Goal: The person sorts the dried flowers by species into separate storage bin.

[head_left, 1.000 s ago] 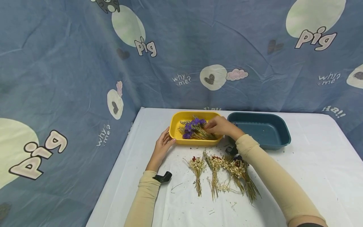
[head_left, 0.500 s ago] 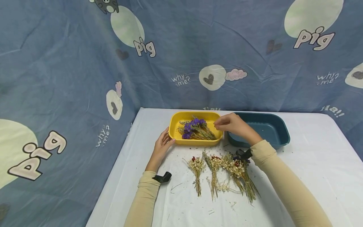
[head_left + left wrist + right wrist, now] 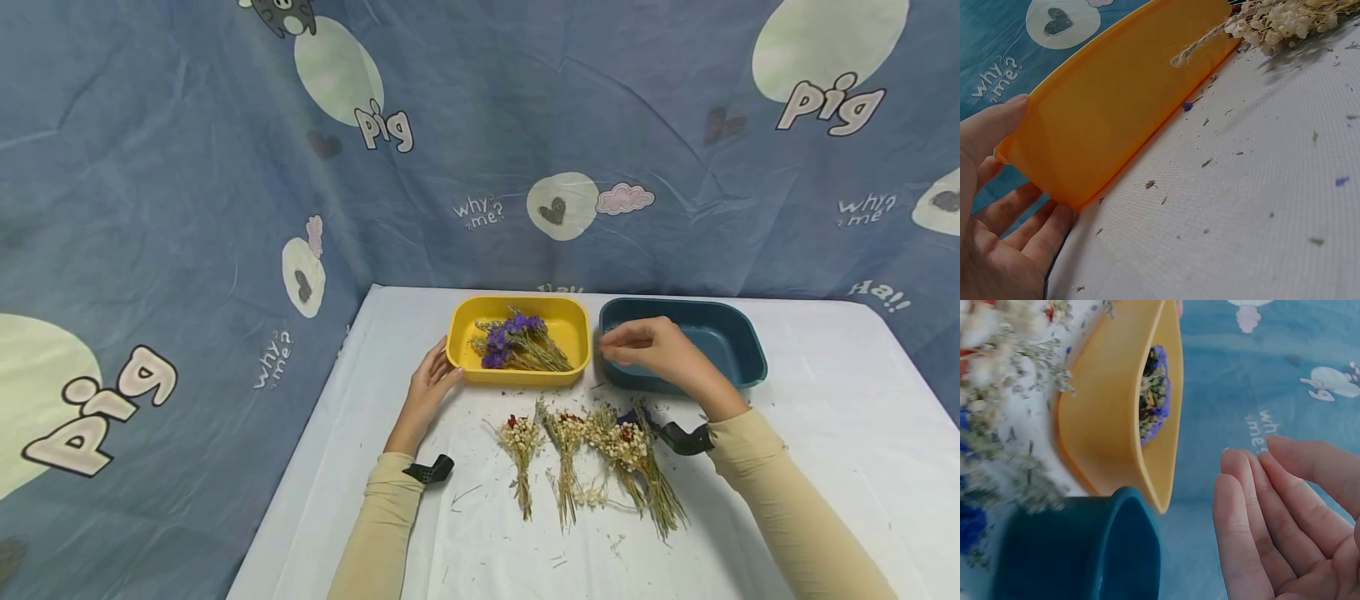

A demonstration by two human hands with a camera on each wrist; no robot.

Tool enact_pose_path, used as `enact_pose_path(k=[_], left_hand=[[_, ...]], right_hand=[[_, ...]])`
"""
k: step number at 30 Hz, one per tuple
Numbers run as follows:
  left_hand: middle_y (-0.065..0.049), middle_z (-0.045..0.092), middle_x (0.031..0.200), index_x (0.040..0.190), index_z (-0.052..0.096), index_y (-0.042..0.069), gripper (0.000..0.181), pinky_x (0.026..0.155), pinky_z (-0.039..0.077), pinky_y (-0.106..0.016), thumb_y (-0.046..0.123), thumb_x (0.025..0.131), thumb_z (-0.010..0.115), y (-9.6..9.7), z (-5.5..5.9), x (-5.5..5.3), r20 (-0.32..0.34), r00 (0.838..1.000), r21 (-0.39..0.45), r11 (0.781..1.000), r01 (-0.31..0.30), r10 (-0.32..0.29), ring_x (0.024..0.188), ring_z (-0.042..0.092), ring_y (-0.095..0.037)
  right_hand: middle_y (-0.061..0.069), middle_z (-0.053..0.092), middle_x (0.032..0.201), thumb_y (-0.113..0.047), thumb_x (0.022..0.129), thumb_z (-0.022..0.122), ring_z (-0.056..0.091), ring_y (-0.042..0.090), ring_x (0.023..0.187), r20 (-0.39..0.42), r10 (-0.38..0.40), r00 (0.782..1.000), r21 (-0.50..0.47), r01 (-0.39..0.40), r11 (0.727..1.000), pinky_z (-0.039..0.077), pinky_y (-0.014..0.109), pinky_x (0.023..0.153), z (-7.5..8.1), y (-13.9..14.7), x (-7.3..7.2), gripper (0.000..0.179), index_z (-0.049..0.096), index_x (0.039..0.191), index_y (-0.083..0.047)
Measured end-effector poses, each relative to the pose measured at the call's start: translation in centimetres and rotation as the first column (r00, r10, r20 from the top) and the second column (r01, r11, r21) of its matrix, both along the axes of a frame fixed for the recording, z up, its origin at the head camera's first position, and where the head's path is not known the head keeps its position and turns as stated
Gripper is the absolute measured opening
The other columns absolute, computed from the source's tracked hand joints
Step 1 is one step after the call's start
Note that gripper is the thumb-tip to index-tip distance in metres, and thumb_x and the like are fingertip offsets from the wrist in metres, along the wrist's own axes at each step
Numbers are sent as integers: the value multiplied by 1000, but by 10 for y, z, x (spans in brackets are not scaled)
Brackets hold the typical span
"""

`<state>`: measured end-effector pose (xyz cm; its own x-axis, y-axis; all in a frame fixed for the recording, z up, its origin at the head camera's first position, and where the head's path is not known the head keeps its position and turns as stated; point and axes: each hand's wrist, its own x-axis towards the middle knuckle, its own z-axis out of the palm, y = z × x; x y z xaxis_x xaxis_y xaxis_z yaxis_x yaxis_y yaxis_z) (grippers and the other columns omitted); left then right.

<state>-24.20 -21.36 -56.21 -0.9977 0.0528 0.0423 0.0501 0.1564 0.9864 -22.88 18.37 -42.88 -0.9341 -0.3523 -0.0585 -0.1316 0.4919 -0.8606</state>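
A yellow tray (image 3: 525, 377) holds a bundle of dried flowers (image 3: 517, 340) with purple blooms and pale stems. At the tray's left end is my left hand (image 3: 427, 390), fingers spread along the outer wall; in the left wrist view its thumb touches the yellow tray (image 3: 1104, 112) near the rim. My right hand (image 3: 660, 350) hovers over the left part of the dark teal tray (image 3: 678, 303). In the right wrist view the right hand (image 3: 1285, 531) has extended fingers, thumb near the index fingertip, and nothing visible in its grasp.
Below the trays lie several dried flower bundles, including a cream one (image 3: 521, 442), a middle one (image 3: 567, 450) and a cluster on the right (image 3: 637, 454). Bits of stem and petal litter the white tablecloth (image 3: 480, 550). Blue printed fabric (image 3: 465, 100) hangs behind.
The right hand has left the flowers in the yellow tray and moved right and toward the person, over the teal tray. The left hand stays at the yellow tray.
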Motion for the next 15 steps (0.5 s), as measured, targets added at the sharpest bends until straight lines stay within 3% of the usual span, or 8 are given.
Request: enact_pose_path(k=[5,9,15], left_hand=[[-8,47,161,161,36,28,71,125,40,-36,26,99,71,0,0,1,-3,1000,6,1000,8,-8,149,46,-27],[-9,47,161,162,35,27,72,125,39,-36,26,100,71,-1,1,1,-7,1000,6,1000,16,-16,149,46,-27],[-8,47,160,161,35,28,72,124,40,-32,28,99,72,-2,-1,0,-8,1000,4,1000,20,-20,149,46,-26]], right_hand=[[18,76,119,-25,97,74,77,23,97,-5,-21,1000,10,21,1000,66,41,88,-2,13,17,35,73,124,-2],[20,76,117,-23,98,73,76,11,89,-5,-34,999,27,34,999,67,39,83,-10,23,29,34,72,123,0],[18,78,108,-20,97,73,77,13,88,-30,-75,997,34,76,997,67,34,77,-24,33,49,29,74,117,1]])
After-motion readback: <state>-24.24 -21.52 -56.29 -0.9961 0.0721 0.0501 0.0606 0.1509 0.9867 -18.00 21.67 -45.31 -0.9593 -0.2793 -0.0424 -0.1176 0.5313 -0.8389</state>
